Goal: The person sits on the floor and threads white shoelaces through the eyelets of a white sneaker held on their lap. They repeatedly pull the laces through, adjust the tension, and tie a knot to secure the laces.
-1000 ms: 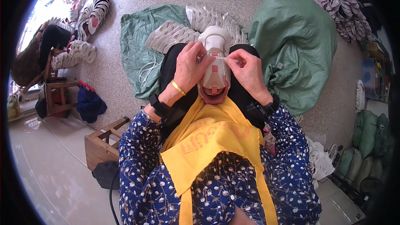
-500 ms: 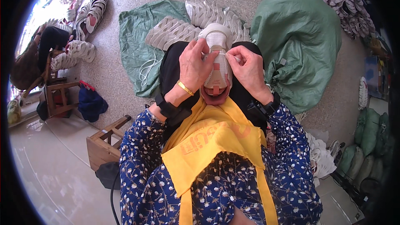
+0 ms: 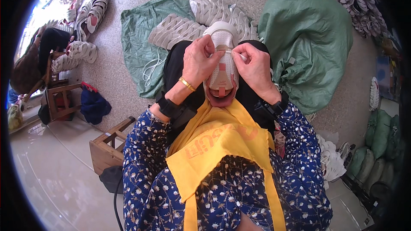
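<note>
A white and pink shoe point(image 3: 223, 73) rests between my knees, its toe pointing away from me and its pink-lined opening against the yellow apron point(image 3: 214, 134). A white shoelace point(image 3: 227, 51) runs across the shoe near the toe. My left hand point(image 3: 198, 63) is at the shoe's left side, thumb and fingers bent in a pinch at the lace. On the other side, my right hand point(image 3: 257, 69) pinches the lace, fingers curled in. The fingertips of both hands are close together over the shoe, and the exact grip is partly hidden.
Rows of pale shoe uppers point(image 3: 177, 31) lie on a green sack point(image 3: 135, 47) beyond my knees. A bulging green sack point(image 3: 306, 38) stands at right. A wooden stool point(image 3: 109, 147) is at lower left, and more shoes point(image 3: 97, 10) lie at far left.
My right hand has curled its fingers in more and turned slightly at the lace. My left hand has shifted a little. The shoe stays between my knees.
</note>
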Demonstrator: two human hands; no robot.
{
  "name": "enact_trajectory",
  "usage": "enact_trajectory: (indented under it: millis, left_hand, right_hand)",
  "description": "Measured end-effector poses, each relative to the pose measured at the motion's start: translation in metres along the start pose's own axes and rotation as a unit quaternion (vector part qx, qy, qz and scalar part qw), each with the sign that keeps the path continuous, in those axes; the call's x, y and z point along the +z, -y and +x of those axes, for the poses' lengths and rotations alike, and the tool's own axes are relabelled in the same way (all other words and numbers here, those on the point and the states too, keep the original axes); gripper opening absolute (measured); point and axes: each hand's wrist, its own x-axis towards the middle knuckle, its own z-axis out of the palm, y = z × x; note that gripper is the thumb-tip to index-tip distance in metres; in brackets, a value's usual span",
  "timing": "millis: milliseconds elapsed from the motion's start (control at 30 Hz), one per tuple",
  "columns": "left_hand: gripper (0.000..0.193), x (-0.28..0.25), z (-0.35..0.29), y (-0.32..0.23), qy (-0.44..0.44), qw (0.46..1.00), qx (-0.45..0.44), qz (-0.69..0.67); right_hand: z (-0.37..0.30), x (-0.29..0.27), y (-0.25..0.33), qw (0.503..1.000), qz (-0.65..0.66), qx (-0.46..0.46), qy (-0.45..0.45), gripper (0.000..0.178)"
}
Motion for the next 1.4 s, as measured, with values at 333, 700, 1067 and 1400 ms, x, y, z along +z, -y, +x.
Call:
enact_trajectory:
  millis: [333,700,1067,1400]
  left_hand:
    - [0.033,0.002,-0.001,-0.001,-0.012,1.000,-0.015,0.003]
    - [0.033,0.000,-0.004,0.000,-0.006,0.999,-0.013,-0.031]
    - [0.035,0.001,-0.009,0.001,-0.015,0.999,-0.014,-0.048]
    - [0.034,0.003,-0.012,0.001,-0.029,0.998,-0.004,-0.049]
  right_hand:
    - [0.003,0.002,0.002,1.000,-0.015,-0.023,-0.004,0.007]
    - [0.012,-0.007,0.004,0.995,-0.068,-0.060,0.045,0.008]
    - [0.026,-0.012,-0.007,0.977,-0.116,-0.141,0.107,0.013]
    - [0.026,0.001,-0.014,0.993,-0.011,-0.015,0.120,0.015]
